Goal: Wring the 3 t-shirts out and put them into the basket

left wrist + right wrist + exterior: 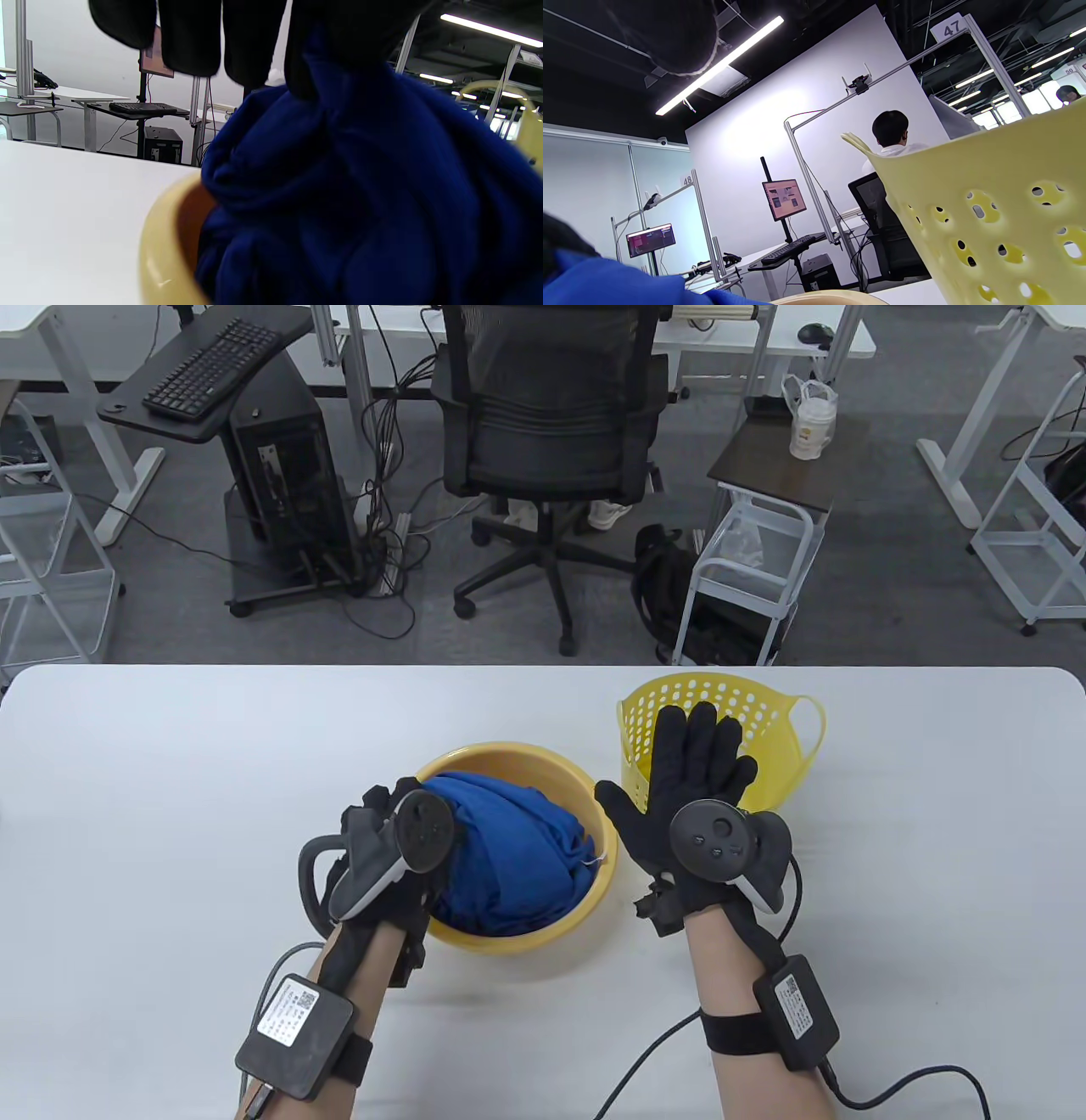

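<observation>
A heap of blue t-shirt cloth point(509, 848) fills a yellow basin point(509, 751) at the table's middle. My left hand point(382, 819) sits at the basin's left rim. In the left wrist view the blue cloth point(360, 190) rises to that hand's fingers point(191, 38), which pinch its top above the basin rim point(157, 254). How many shirts make up the heap I cannot tell. The yellow perforated basket point(764, 704) stands right of the basin. My right hand point(691, 763) hovers in front of it, fingers spread, holding nothing. The right wrist view shows the basket wall point(1001, 203) close by.
The white table point(170, 772) stretches left and right of the basin. Beyond its far edge stand an office chair point(551, 432), a small cart point(747, 585) and a computer stand point(280, 475). A seated person point(891, 131) is far behind the basket.
</observation>
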Motion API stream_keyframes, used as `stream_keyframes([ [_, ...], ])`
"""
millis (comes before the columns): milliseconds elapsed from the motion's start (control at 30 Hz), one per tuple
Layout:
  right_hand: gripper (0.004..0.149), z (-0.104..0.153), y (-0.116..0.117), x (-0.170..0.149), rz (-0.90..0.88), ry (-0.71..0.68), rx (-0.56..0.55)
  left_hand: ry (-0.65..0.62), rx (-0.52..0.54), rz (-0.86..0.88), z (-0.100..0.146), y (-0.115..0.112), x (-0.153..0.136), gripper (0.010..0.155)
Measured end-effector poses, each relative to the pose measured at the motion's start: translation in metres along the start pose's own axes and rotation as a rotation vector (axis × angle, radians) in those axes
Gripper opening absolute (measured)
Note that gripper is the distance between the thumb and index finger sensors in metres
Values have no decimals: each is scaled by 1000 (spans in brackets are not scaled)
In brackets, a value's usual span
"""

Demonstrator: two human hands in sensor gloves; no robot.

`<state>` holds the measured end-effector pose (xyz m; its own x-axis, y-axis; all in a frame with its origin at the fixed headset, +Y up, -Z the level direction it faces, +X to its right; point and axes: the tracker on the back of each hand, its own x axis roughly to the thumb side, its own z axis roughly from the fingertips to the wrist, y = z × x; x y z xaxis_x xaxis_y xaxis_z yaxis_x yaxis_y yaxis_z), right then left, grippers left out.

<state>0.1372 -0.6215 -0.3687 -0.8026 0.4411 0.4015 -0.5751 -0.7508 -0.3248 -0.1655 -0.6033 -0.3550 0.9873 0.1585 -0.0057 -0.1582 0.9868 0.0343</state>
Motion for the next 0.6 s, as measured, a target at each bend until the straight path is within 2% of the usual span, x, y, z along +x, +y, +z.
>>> stream_keyframes([
  [33,95,0,-2,0,-14,3,-7,10,-7,-18,-1,19,2,45],
  [100,95,1,-7,-2,-49,12,-23,32,91,-24,0,53,8,45],
  [200,94,1,-12,-4,-90,26,-34,49,172,-77,2,90,18,45],
  [233,94,1,-13,-4,-97,28,-35,54,167,-108,1,95,22,45],
  [267,94,1,-14,-4,-99,30,-37,49,116,-146,-1,96,26,46],
  [300,94,2,-16,-4,-103,32,-40,46,10,-210,-3,96,30,45],
  [333,94,3,-18,-4,-109,34,-41,75,-21,-242,-1,96,33,45],
  [467,93,4,-23,-2,-128,32,-47,25,124,-214,8,109,35,45],
  [500,93,5,-24,-1,-134,25,-51,13,170,-149,11,116,33,45],
  [600,95,5,-26,2,-147,7,-38,-11,220,72,19,137,24,45],
])
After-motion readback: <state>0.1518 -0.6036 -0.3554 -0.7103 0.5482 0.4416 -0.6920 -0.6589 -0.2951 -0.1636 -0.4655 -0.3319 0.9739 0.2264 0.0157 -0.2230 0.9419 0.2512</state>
